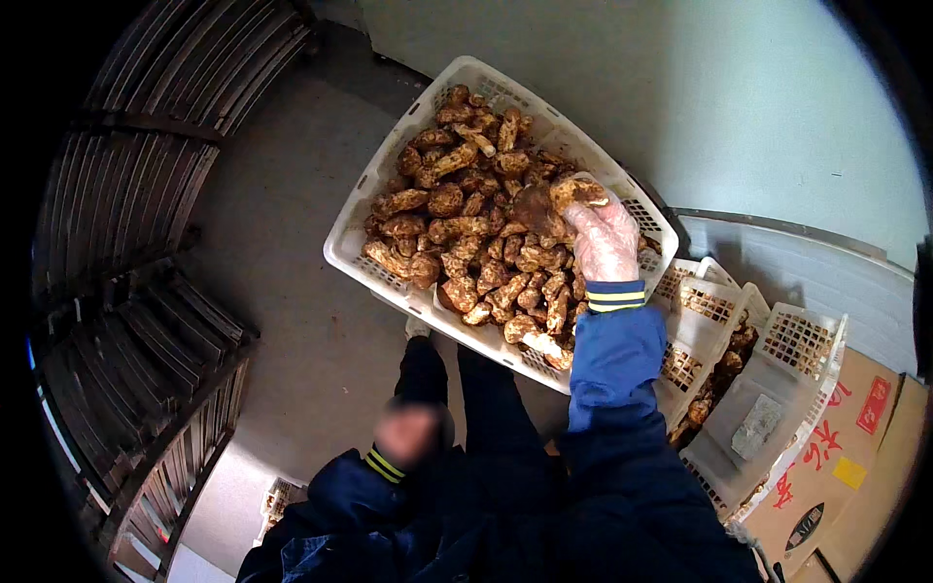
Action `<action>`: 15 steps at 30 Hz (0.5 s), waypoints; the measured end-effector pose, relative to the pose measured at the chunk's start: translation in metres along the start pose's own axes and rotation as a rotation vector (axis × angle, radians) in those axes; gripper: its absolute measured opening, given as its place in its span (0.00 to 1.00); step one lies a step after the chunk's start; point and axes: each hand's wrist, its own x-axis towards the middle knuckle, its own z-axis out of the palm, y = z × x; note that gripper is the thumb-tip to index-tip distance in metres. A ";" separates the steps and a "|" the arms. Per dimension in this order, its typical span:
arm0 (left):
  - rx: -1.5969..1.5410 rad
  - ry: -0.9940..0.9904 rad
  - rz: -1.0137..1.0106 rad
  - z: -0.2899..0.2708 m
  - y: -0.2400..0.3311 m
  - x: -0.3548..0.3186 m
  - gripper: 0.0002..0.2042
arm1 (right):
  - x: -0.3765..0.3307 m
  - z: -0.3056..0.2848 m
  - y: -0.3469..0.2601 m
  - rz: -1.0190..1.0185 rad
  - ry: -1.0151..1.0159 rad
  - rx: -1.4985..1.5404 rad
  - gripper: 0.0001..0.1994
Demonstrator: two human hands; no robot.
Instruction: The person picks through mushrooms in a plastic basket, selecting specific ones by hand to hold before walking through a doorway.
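A white plastic basket [389, 291] full of brown, soil-flecked mushrooms [466, 228] is in front of me, its mesh sides showing near the corners. My right hand [607, 238], in a thin clear glove, reaches over the basket's right side. Its fingers are closed around a large mushroom [580, 192] with a pale patch, held above the others. My left hand [408, 432] is low, in front of my body and apart from the basket. It is blurred, so its fingers cannot be made out.
On the right, more white baskets [802, 340] are stacked at a tilt, with mushrooms [719, 374] between them. A cardboard box [846, 437] lies beside them. Dark slatted racks [136, 194] line the left. A pale wall [758, 107] rises behind the basket.
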 end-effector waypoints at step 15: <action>2.836 -0.104 1.032 0.022 -0.009 0.006 0.05 | -0.025 -0.036 -0.022 -0.304 0.492 -1.465 0.28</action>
